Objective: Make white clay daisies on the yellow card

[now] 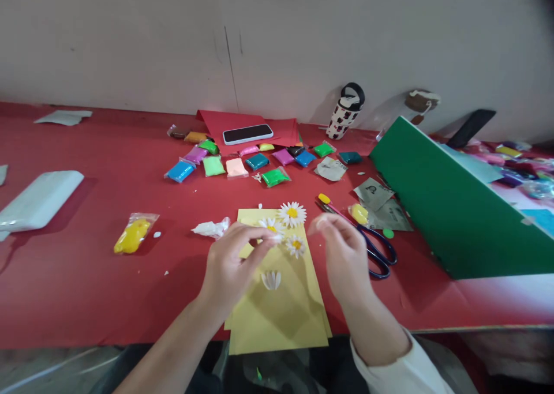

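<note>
My left hand (237, 255) is closed in a pinch, with a small lump of white clay (276, 237) at its fingertips, above the yellow paper (277, 327). To the right, my right hand (344, 252) also has its fingers pinched together; what they hold, if anything, is too small to tell. Between and below the hands lie white clay daisies with yellow centres: one at the top (292, 214), one lower right (295, 245), and one partly covered by my left fingers (270, 226). Nearer me is a small fan of white petals (271, 280).
Blue-handled scissors (381, 255) lie beside my right hand. A yellow clay packet (135, 233) and a crumpled white wrapper (212, 228) are left. Several coloured packets (258, 161), a phone (247, 134) and a tumbler (345, 112) stand behind. A green board (454, 209) leans right.
</note>
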`<state>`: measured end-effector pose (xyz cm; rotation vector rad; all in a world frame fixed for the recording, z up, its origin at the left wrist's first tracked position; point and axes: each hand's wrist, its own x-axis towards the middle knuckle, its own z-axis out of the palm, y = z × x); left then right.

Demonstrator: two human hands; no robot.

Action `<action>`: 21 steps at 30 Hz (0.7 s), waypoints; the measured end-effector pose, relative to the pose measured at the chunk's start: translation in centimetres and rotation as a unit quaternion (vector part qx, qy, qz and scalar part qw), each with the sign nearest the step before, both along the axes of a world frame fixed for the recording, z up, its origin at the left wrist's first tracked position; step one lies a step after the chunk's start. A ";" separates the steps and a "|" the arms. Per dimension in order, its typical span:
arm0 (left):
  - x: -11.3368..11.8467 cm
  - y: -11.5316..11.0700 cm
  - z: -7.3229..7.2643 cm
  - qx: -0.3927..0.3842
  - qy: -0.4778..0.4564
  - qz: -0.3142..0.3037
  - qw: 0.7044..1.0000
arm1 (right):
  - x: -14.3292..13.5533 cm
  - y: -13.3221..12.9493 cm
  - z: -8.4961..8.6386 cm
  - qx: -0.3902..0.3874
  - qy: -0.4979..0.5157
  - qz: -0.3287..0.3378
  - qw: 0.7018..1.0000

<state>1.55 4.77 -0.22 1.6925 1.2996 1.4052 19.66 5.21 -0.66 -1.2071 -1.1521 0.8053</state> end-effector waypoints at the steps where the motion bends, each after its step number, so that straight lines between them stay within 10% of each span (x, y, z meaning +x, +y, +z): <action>1: -0.1 0.0 0.2 -0.029 -0.027 0.029 0.999 | 0.3 0.2 0.0 0.012 0.009 -0.025 1.000; 9: -1.1 1.0 -0.2 -0.158 -0.211 0.090 0.961 | -2.4 -0.3 -1.9 0.128 -0.385 0.134 0.904; 21: -1.3 1.4 0.0 -0.163 -0.370 0.047 0.913 | -5.2 -0.6 -3.1 0.178 -0.485 0.154 0.843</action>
